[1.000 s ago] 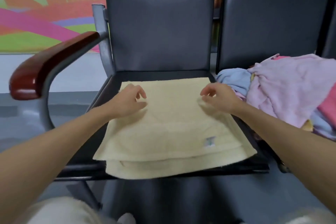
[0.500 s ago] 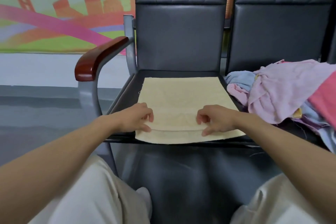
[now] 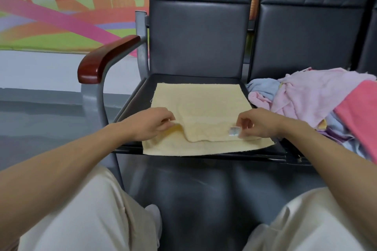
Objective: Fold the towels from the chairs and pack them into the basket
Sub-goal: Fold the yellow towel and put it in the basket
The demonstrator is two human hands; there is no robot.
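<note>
Pale yellow terry towel (image 3: 195,104) lies folded, frame ctr, on black padded chair seat (image 3: 138,96); our left hand (image 3: 152,123) & right hand (image 3: 258,123) each pinch its top layer's near edge. Colourful wall mural (image 3: 51,16) upper left.

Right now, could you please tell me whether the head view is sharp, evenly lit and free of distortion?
Head view: soft, even light, with a mild sheen on the wooden armrest; cream towel, left hand and right hand are sharp; the towel's label is too blurred to read; the wide-angle lens stretches the forearms toward the lower corners.
</note>
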